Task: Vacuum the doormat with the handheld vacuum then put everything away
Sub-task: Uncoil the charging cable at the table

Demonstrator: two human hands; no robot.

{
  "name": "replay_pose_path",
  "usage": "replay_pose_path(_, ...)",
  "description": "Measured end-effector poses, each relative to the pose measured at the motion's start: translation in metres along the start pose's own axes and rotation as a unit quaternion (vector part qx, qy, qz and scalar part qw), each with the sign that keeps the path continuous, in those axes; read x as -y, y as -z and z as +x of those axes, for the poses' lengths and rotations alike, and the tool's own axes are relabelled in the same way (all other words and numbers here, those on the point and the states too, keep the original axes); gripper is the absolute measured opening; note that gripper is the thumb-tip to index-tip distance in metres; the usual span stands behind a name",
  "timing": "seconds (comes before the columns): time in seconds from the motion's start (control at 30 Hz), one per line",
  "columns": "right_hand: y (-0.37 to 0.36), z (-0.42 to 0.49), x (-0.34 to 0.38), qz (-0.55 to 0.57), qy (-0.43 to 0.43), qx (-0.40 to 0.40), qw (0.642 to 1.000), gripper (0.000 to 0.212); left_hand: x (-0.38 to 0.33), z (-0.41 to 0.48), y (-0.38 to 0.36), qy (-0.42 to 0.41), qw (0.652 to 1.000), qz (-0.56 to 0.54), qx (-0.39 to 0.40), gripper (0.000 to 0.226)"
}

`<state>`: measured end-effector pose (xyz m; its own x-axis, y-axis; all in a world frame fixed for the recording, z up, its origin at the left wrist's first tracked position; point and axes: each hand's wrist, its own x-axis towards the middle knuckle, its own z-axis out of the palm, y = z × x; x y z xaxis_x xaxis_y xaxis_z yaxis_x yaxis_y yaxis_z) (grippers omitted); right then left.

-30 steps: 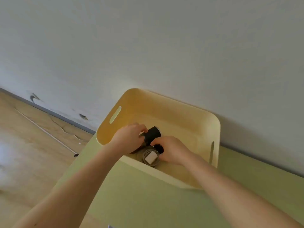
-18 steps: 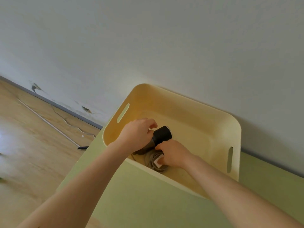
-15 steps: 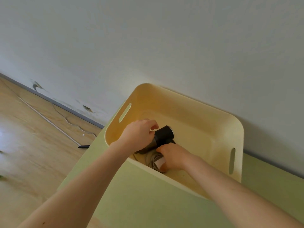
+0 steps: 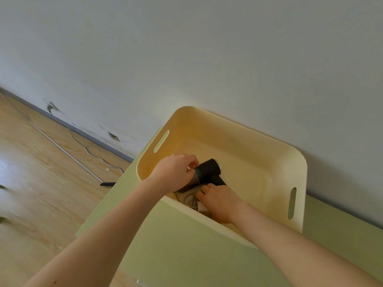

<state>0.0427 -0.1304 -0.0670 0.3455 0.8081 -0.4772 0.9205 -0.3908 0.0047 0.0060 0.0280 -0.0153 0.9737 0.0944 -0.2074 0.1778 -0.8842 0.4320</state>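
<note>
Mostly black handheld vacuum (image 4: 208, 171), silver-rimmed

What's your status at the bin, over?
Left hand grips handheld vacuum, low inside yellow bin. Right hand over coiled cable, grip unclear. That cable crowds the vacuum's near side.

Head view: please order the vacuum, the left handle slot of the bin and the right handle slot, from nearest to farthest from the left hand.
1. The vacuum: inside the bin, gripped by the left hand.
2. The left handle slot: in the bin wall just beyond that hand.
3. The right handle slot: in the opposite wall, across the bin.
</note>
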Motion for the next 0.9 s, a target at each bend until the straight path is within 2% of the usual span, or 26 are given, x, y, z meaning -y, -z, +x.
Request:
replay_pose_path(0.17, -0.002, -0.007, 0.0, 0.03, 0.007, -0.023, 0.999, 0.042, -0.003, 0.002, 0.001, 0.0, 1.0, -0.01, 0.001, 0.029)
replay_pose_path(0.27, 0.002, -0.008, -0.004, 0.098, -0.014, 0.008, 0.995, 0.044, -0.003, 0.004, 0.001, 0.003, 1.0, -0.012, 0.006, 0.028)
replay_pose_path(0.4, 0.008, -0.012, -0.011, 0.232, -0.068, 0.065, 0.968, 0.027, -0.004, 0.003, 0.001, 0.005, 1.0, -0.015, 0.018, 0.027)
replay_pose_path(0.53, 0.013, -0.022, -0.018, 0.32, -0.111, 0.106, 0.935, 0.02, -0.008, 0.003, 0.002, 0.009, 0.999, -0.023, 0.033, 0.028)
replay_pose_path(0.63, 0.019, -0.034, -0.024, 0.385, -0.153, 0.09, 0.906, 0.01, -0.015, 0.001, 0.003, 0.014, 0.998, -0.033, 0.059, 0.028)
replay_pose_path(0.7, 0.025, -0.045, -0.03, 0.41, -0.179, 0.076, 0.891, 0.022, -0.023, 0.0, 0.005, 0.01, 0.997, -0.035, 0.073, 0.029)
replay_pose_path(0.9, 0.051, -0.086, -0.05, 0.494, -0.214, -0.009, 0.843, 0.023, -0.057, -0.005, 0.014, -0.024, 0.993, -0.07, 0.091, 0.03)
